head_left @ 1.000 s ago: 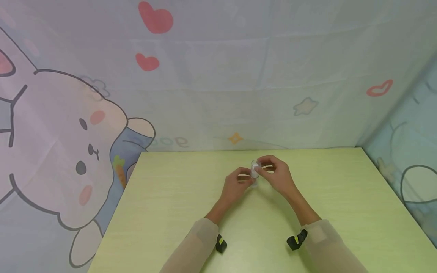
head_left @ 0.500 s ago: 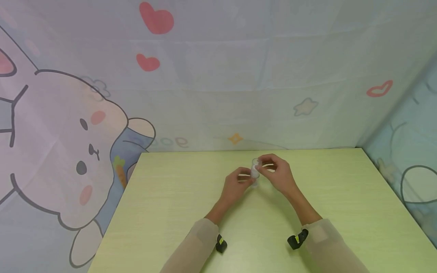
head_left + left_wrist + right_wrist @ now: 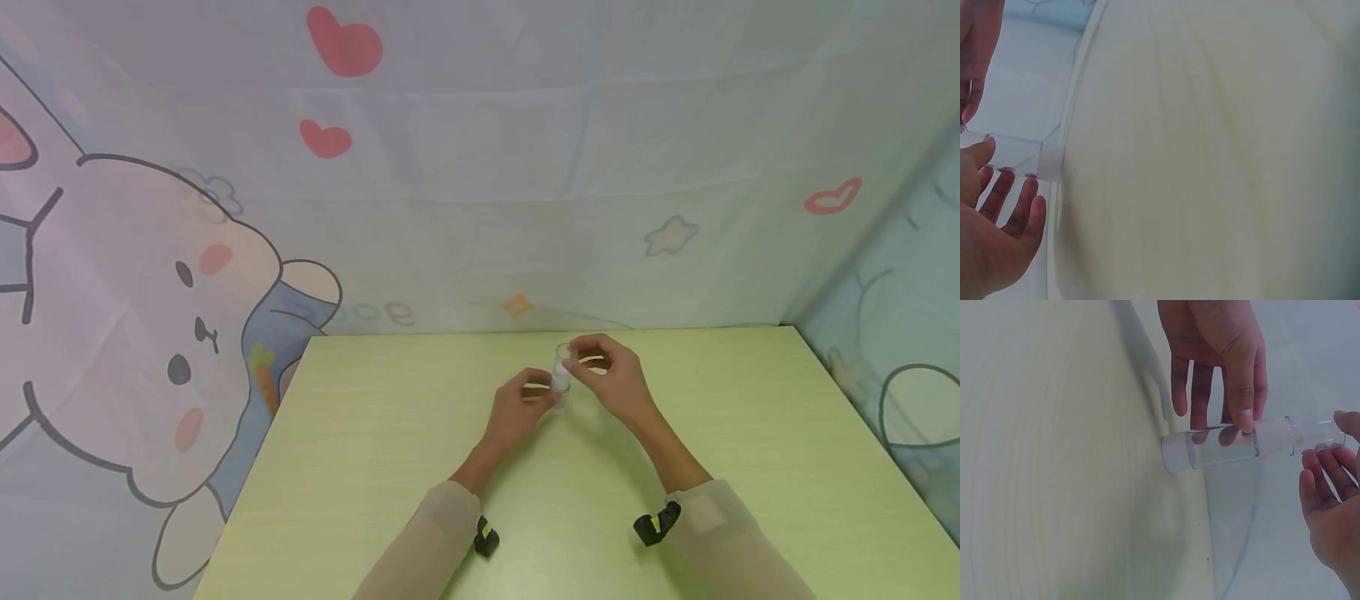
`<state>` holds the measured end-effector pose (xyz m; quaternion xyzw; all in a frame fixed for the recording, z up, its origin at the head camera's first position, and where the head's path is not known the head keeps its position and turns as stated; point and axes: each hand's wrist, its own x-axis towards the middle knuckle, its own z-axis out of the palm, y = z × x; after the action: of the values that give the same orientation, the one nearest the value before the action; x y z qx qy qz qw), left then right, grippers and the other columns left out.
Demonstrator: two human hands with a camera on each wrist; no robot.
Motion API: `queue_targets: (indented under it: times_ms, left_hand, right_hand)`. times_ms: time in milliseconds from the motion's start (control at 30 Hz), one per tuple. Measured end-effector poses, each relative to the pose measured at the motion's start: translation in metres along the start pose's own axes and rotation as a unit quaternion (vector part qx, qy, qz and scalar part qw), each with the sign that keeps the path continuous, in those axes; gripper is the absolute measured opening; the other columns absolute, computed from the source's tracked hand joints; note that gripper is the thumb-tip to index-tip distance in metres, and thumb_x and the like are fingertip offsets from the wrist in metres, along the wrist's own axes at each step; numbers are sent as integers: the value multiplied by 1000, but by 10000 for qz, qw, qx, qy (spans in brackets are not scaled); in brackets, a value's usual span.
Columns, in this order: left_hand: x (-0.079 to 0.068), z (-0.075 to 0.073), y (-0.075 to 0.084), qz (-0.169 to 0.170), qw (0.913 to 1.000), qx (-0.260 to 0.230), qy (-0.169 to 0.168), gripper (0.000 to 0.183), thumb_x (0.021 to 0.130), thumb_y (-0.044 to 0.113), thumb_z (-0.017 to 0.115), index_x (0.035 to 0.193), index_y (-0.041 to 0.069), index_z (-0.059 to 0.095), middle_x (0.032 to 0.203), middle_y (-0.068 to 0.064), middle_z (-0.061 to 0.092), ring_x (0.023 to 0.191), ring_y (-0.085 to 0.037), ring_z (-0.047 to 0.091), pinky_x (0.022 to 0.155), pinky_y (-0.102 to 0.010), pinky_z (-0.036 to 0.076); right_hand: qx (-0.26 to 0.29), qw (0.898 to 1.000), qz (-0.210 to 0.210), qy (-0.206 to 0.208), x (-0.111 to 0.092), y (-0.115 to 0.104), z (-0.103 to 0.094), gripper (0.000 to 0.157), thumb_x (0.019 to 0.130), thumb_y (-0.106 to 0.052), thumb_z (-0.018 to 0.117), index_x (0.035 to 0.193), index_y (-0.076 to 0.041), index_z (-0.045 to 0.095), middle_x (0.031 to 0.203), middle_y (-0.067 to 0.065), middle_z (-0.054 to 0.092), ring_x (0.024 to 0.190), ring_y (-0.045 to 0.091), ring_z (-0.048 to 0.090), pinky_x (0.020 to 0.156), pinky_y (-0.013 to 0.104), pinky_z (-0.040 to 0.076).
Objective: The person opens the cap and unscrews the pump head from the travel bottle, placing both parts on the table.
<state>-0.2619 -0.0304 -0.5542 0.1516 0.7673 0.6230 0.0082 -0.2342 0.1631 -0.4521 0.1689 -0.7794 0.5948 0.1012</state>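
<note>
A slim clear bottle [image 3: 1222, 450] with a white base [image 3: 1175, 454] and a white collar [image 3: 1274, 436] is held upright between both hands, its base close over the table. My left hand [image 3: 517, 408] grips the clear body from the left, thumb and fingertips on opposite sides, as the left wrist view also shows on the bottle body [image 3: 1019, 156]. Above it, my right hand [image 3: 617, 379] pinches the clear cap [image 3: 1317, 430] between thumb and fingertips. The cap's lower rim surrounds the top of the collar; a narrow white tip shows inside the cap.
The pale yellow-green table [image 3: 375, 467] extends around both arms. Behind its far edge hangs a printed cloth [image 3: 480, 208] with hearts and a cartoon rabbit; another cloth [image 3: 900, 333] hangs on the right side. Each wrist wears a small black camera [image 3: 487, 537].
My right hand has risen slightly with the clear cap, and more of the white collar shows under it. My left hand keeps its place on the bottle body.
</note>
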Motion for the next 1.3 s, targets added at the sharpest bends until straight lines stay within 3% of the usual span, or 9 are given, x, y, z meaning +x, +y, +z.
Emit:
queue_targets:
  times_ms: [767,1000,1300]
  left_hand:
    - [1,0,-2,86,9999,-34,57,24,97,22,81,120,16,72,121,-3,75,112,-27,73,91,-34,62]
    - [1,-1,-2,86,10000,-17,10,24,98,24,81,119,17,72,123,-4,74,113,-29,73,90,-34,63]
    - [1,-1,0,96,9999,-43,36,24,98,22,80,119,15,72,122,-5,74,114,-30,73,92,-34,62]
  right_hand:
    - [-29,9999,7,129,2,-14,-2,31,99,0,74,125,12,64,122,28,67,112,40,63,93,27,56]
    - [29,9995,-78,296,8,10,-3,30,99,0,73,126,11,65,124,27,67,111,38,63,93,23,55]
    - [-61,9991,-86,400,12,27,-5,31,99,-7,76,127,3,67,123,20,68,108,18,64,93,20,55]
